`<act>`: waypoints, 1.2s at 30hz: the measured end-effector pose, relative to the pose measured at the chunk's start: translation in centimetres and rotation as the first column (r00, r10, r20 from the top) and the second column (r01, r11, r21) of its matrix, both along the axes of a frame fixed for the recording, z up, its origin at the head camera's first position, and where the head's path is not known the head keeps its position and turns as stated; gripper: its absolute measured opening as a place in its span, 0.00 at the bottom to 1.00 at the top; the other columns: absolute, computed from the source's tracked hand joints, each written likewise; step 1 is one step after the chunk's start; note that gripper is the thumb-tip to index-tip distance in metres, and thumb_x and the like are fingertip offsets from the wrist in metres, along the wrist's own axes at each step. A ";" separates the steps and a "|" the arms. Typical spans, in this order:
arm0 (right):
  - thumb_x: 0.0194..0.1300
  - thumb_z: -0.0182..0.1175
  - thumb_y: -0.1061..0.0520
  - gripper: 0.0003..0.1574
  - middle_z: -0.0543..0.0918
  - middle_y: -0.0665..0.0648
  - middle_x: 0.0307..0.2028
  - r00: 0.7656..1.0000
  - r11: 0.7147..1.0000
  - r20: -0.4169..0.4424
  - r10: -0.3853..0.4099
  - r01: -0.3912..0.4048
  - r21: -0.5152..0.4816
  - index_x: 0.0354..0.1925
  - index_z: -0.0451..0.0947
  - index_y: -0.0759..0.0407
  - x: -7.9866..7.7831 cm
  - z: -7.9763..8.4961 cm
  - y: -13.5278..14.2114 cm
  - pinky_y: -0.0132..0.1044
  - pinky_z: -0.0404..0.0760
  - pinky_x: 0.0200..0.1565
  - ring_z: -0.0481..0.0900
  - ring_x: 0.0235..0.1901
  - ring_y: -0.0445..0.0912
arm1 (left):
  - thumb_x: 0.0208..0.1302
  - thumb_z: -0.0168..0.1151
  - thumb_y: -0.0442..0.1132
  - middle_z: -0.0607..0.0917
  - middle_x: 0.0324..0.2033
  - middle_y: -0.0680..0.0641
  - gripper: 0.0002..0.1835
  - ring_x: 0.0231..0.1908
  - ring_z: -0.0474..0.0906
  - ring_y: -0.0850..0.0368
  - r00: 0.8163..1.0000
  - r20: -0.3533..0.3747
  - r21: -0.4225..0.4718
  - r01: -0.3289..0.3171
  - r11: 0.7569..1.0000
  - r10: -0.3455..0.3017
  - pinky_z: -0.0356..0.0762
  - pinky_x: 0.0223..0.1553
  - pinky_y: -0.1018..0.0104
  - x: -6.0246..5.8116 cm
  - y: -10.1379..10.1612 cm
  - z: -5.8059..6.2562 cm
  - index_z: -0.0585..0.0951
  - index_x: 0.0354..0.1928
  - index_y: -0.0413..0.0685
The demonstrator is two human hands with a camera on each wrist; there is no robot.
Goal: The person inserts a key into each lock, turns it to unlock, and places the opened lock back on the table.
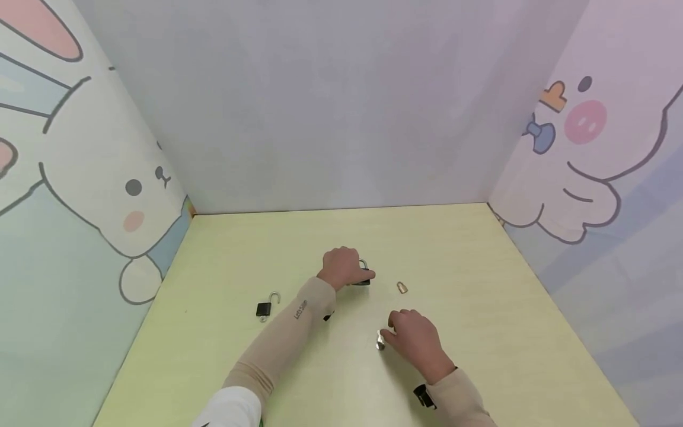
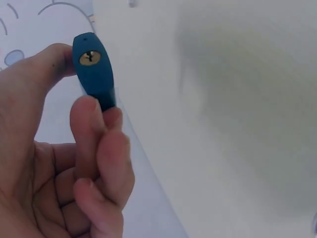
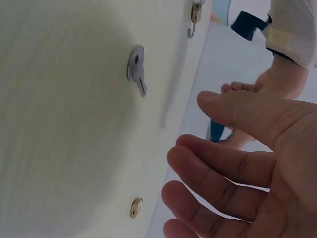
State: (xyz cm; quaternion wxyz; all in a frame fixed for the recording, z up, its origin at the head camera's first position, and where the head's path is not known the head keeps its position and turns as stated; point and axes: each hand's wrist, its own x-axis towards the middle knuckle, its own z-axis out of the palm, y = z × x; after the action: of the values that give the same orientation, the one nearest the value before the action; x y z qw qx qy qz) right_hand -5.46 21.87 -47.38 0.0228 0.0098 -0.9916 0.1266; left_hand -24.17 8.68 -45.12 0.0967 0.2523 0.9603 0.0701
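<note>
My left hand (image 1: pixel 340 268) grips a dark padlock (image 1: pixel 363 279) above the table, between thumb and fingers. In the left wrist view the padlock (image 2: pixel 94 72) turns its blue-looking underside and brass keyhole to the camera. Lower and to the right is my right hand (image 1: pixel 417 341), with loosely bent fingers and nothing held. Beside its thumb lies a small silver key (image 1: pixel 380 340), apart from the fingers in the right wrist view, where the key (image 3: pixel 136 69) lies on the tabletop. A small brass padlock (image 1: pixel 402 287) rests between and beyond the hands.
Left of the left forearm lies a black padlock (image 1: pixel 264 309) with its shackle swung open and a key at its base. The pale yellow table (image 1: pixel 453 249) meets cartoon-printed cloth walls (image 1: pixel 331 118) on three sides.
</note>
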 end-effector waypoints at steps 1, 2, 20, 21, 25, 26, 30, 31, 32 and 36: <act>0.57 0.72 0.51 0.14 0.74 0.47 0.21 0.999 1.000 0.044 -0.008 0.008 -0.007 0.24 0.78 0.54 0.0 -0.2 -0.3 0.37 0.70 0.22 0.70 0.21 0.41 | 0.53 0.59 0.72 0.58 0.09 0.58 0.32 0.13 0.61 0.61 1.000 -0.002 0.001 0.000 1.000 0.000 0.59 0.15 0.66 0.0 -0.1 0.4 0.65 0.11 0.56; 0.58 0.72 0.52 0.15 0.73 0.47 0.19 0.997 1.000 0.080 -0.014 0.015 -0.013 0.22 0.76 0.53 0.0 -0.4 -0.6 0.37 0.69 0.21 0.68 0.20 0.41 | 0.53 0.59 0.72 0.58 0.09 0.58 0.32 0.13 0.61 0.61 1.000 -0.004 0.001 0.002 1.000 -0.002 0.59 0.14 0.66 0.1 -0.2 0.8 0.65 0.11 0.56; 0.53 0.64 0.59 0.09 0.71 0.48 0.19 0.945 0.971 0.319 -0.066 0.134 -0.197 0.20 0.75 0.55 -0.4 -1.4 -0.8 0.39 0.65 0.24 0.66 0.20 0.43 | 0.53 0.58 0.69 0.54 0.10 0.58 0.30 0.12 0.55 0.62 1.000 -0.014 0.023 0.020 1.000 -0.020 0.53 0.14 0.67 0.6 -1.6 2.4 0.62 0.11 0.57; 0.53 0.64 0.59 0.08 0.72 0.49 0.21 0.945 0.966 0.322 -0.051 0.129 -0.225 0.22 0.75 0.55 -0.4 -1.4 -0.6 0.39 0.67 0.25 0.67 0.21 0.43 | 0.53 0.58 0.69 0.55 0.09 0.58 0.30 0.12 0.56 0.62 1.000 -0.012 0.021 0.017 1.000 -0.017 0.53 0.14 0.67 0.6 -1.7 2.4 0.63 0.11 0.57; 0.57 0.65 0.61 0.08 0.74 0.49 0.23 0.954 0.927 0.301 0.017 0.098 -0.363 0.26 0.75 0.56 -0.7 -1.6 -0.3 0.38 0.70 0.27 0.70 0.23 0.43 | 0.54 0.58 0.69 0.56 0.09 0.58 0.30 0.12 0.56 0.62 1.000 -0.001 0.020 0.012 1.000 -0.012 0.54 0.14 0.66 0.7 -1.8 2.5 0.63 0.11 0.57; 0.59 0.66 0.61 0.08 0.75 0.49 0.24 0.957 0.908 0.288 0.031 0.093 -0.408 0.27 0.76 0.56 -0.8 -1.6 -0.3 0.38 0.72 0.27 0.72 0.23 0.44 | 0.54 0.58 0.69 0.56 0.09 0.58 0.30 0.12 0.56 0.62 1.000 -0.003 0.021 0.010 1.000 -0.010 0.53 0.14 0.66 0.7 -1.9 2.5 0.63 0.11 0.57; 0.64 0.68 0.58 0.07 0.80 0.52 0.25 0.968 0.790 0.246 0.049 0.114 -0.603 0.32 0.78 0.58 -1.6 -1.6 -0.7 0.40 0.75 0.27 0.77 0.23 0.46 | 0.54 0.58 0.70 0.53 0.09 0.57 0.31 0.12 0.53 0.62 1.000 -0.015 0.025 0.005 1.000 -0.005 0.51 0.15 0.66 0.7 -2.1 2.5 0.62 0.11 0.57; 0.65 0.68 0.57 0.08 0.82 0.54 0.26 0.970 0.751 0.238 0.040 0.128 -0.648 0.34 0.79 0.59 -1.8 -1.7 -0.9 0.40 0.77 0.28 0.79 0.23 0.47 | 0.54 0.58 0.70 0.53 0.09 0.57 0.31 0.12 0.53 0.62 1.000 -0.019 0.024 0.002 1.000 -0.002 0.52 0.15 0.66 0.7 -2.1 2.5 0.62 0.11 0.57; 0.65 0.67 0.56 0.08 0.83 0.55 0.27 0.973 0.708 0.227 0.029 0.140 -0.692 0.35 0.80 0.60 -2.0 -1.7 -1.1 0.40 0.78 0.29 0.80 0.24 0.48 | 0.54 0.58 0.70 0.53 0.10 0.57 0.32 0.12 0.54 0.62 1.000 -0.021 0.021 0.000 1.000 0.000 0.52 0.15 0.66 0.7 -2.1 2.6 0.62 0.11 0.57; 0.66 0.68 0.55 0.10 0.86 0.61 0.33 0.978 0.531 0.201 -0.051 0.197 -0.824 0.38 0.82 0.61 -2.8 -1.6 -2.0 0.40 0.82 0.36 0.84 0.31 0.54 | 0.55 0.59 0.71 0.54 0.10 0.57 0.32 0.12 0.56 0.62 1.000 -0.024 0.015 -0.007 1.000 0.008 0.55 0.15 0.66 0.8 -2.1 2.6 0.63 0.11 0.56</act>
State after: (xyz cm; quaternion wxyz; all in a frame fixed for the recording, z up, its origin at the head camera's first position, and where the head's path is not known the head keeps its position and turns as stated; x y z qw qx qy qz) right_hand -8.25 19.84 -49.01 -0.0419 -0.0828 -0.8060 0.5845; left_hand -23.39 6.54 -42.49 0.0832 0.2503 0.9617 0.0747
